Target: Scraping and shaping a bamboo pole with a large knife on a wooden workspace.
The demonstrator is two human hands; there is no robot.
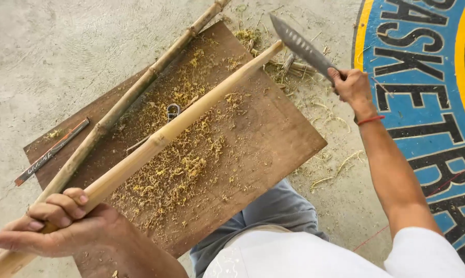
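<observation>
My left hand point(55, 224) is wrapped around the near end of the pole point(186, 122), fingers curled over it and thumb stretched out flat below. The pole is pale and peeled, with a node ring about halfway up, and it slants from my grip at the lower left across the board point(273, 139) to its far tip near the board's upper edge. My right hand point(349, 85) is closed in a fist on the handle of the knife point(302, 47), held up above the ground to the right of the board. The blade points up and to the left, with a row of small holes along it, and it sits just beyond the pole's tip; I cannot tell whether the two touch.

The board is a dark brown sheet lying on the concrete floor point(47, 46), with yellow shavings point(183, 170) scattered thickly over its middle. A second stick point(134, 95), darker and unpeeled, lies along the board's left side, roughly parallel to the pole and apart from it. A small metal piece point(173, 110) lies between the two among the shavings. A thin dark strip point(52, 152) rests at the board's left corner. More trimmings point(289, 67) litter the floor past the board's far corner, under the blade. To the right, the floor carries a painted mark point(423, 87) in blue, yellow and black. My knee point(273, 211), in grey cloth, sits under the board's near edge.
</observation>
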